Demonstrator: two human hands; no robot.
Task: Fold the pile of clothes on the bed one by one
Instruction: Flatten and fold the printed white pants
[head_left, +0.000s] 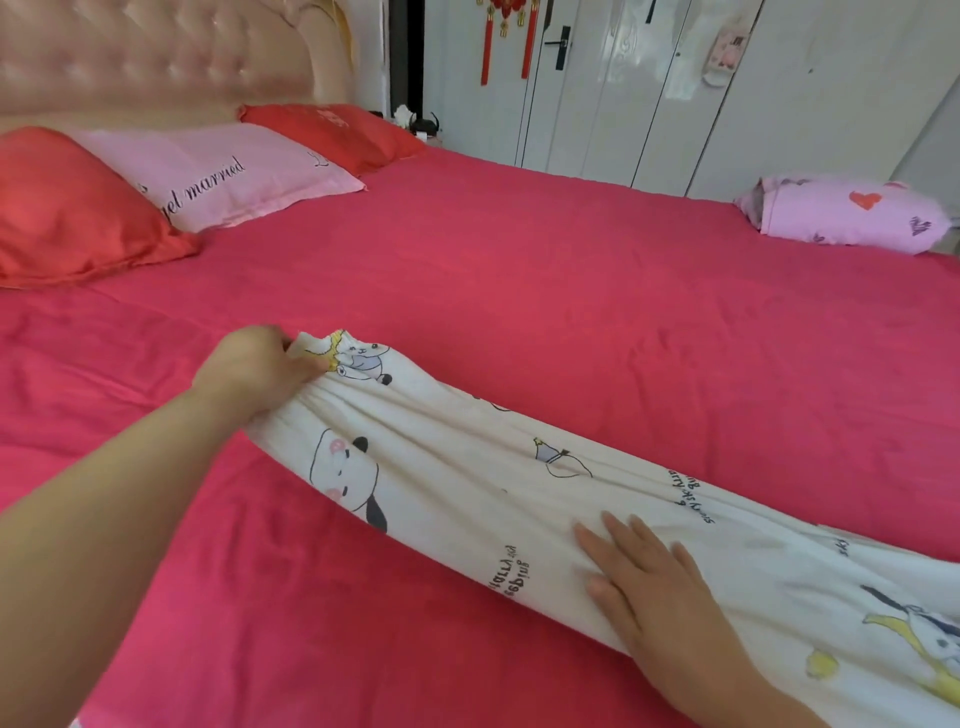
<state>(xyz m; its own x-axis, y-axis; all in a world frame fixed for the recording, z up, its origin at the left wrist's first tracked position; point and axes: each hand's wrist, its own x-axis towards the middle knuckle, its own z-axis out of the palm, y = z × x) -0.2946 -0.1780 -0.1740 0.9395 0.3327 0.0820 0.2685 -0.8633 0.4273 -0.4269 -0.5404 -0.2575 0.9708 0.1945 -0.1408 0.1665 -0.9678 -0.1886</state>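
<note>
A long white garment with cartoon prints (467, 483) lies stretched across the pink bed sheet (519, 270), running from the middle left toward the lower right corner. My left hand (260, 371) grips its gathered far end, fingers pinched on the fabric. My right hand (644, 582) lies flat on the middle of the garment, palm down with fingers spread, pressing it onto the bed. A folded pink garment with heart prints (847, 215) rests at the far right edge of the bed.
Two red pillows (78, 208) (332, 132) and a pink pillow with black lettering (218, 171) lie against the padded headboard (156, 57). White wardrobe doors (675, 93) stand beyond the bed.
</note>
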